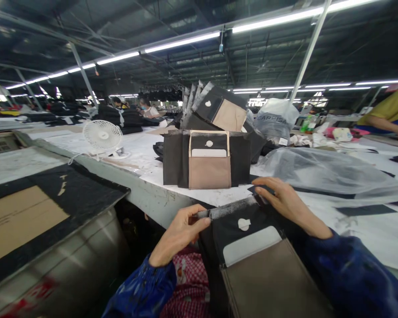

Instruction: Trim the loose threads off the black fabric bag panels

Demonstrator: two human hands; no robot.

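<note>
A black fabric bag panel (239, 234) with a brown pocket, a white strip along the pocket's top and a round white sticker slants down toward my lap. Its upper left corner is pinched between the thumb and fingers of my left hand (181, 232). At the upper right edge, my right hand (287, 203) has its thumb and fingers closed on the dark fabric; the exact grip is partly hidden. Just beyond, a similar panel (209, 172) with cream trim around its pocket stands upright on the white table, leaning on a pile of panels (222, 108).
A small white fan (102, 136) stands on the white table (142, 154) to the left. Clear plastic sheeting (325, 172) and a stuffed plastic bag (275, 119) lie to the right. Cardboard (23, 221) rests on a black-covered surface at left. A co-worker's arm (388, 123) shows far right.
</note>
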